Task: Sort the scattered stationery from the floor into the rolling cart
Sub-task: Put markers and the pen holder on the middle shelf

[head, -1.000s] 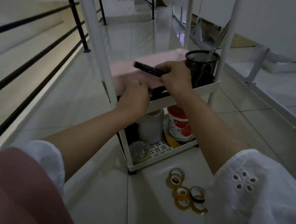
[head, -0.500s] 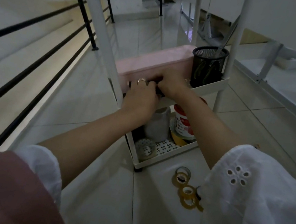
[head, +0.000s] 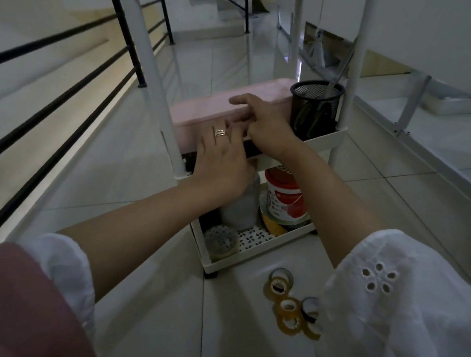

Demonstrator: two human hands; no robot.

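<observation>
a second ago the right hand (head: 267, 124) held a black pen up over the middle shelf (head: 324, 137) of the rolling cart (head: 152, 72). now that hand holds nothing. its fingers are loose and spread, just above the pink box (head: 207, 112). the left hand (head: 224, 161) lies flat with straight fingers at the front of the same shelf and grips nothing. a dark strip (head: 252, 150) shows between the two hands, down in the shelf. it is likely the pen, but most of it is hidden. so the pen looks put away, and that bit of the job seems done. the mesh cup (head: 315, 104) stands at the far end of the shelf, beside the pink box. the tape rolls (head: 289, 307) are on the floor (head: 144, 318), close to the foot of the cart, where they were before. they have not been picked up yet, so they are likely next
</observation>
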